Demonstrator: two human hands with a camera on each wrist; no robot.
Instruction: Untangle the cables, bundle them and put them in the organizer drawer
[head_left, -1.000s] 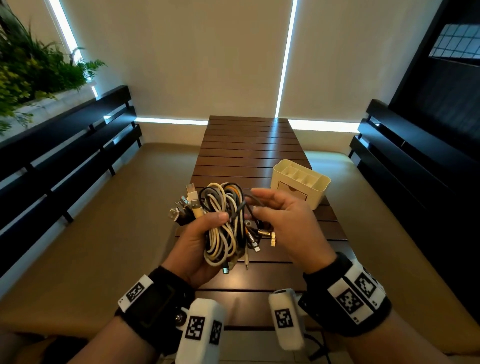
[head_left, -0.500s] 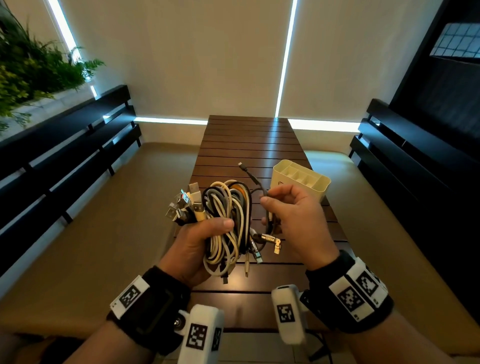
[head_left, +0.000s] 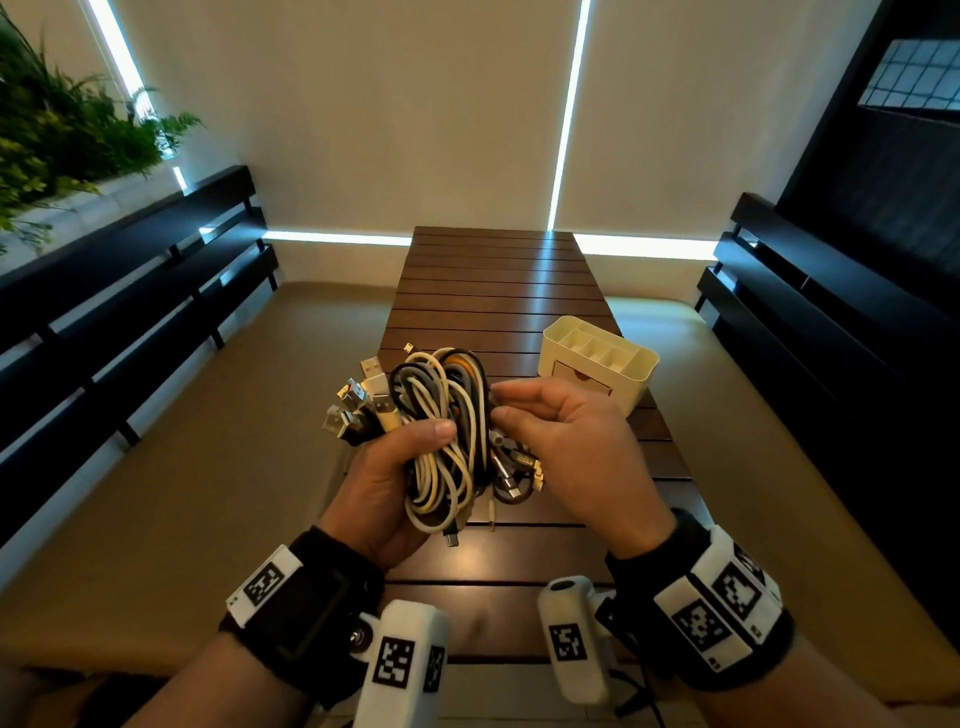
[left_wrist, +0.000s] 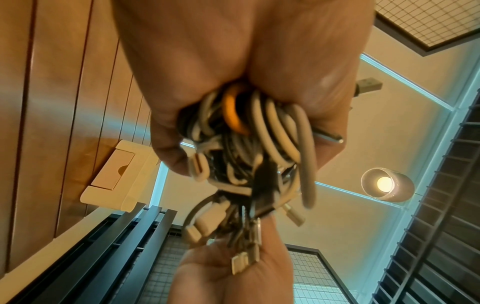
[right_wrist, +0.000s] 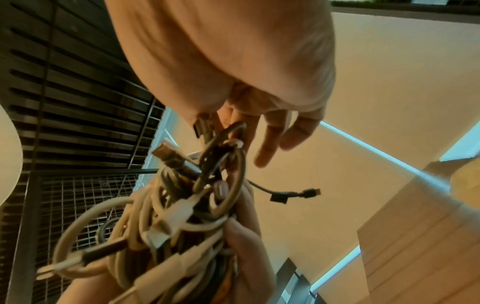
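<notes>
In 2 hands (head_left: 483, 457): 1 cable bundle (head_left: 447, 431)

The table (head_left: 498, 291) runs lengthwise away from the person. The organizer (head_left: 597, 364) stands on the table near its right edge. Above the table's near half, left of the organizer, the cable bundle (head_left: 447, 431) sits between the left hand (head_left: 384, 478) and the right hand (head_left: 566, 441). Benches (head_left: 130, 270) flank the table on both sides, and plants (head_left: 62, 130) rise beyond the left one.
</notes>
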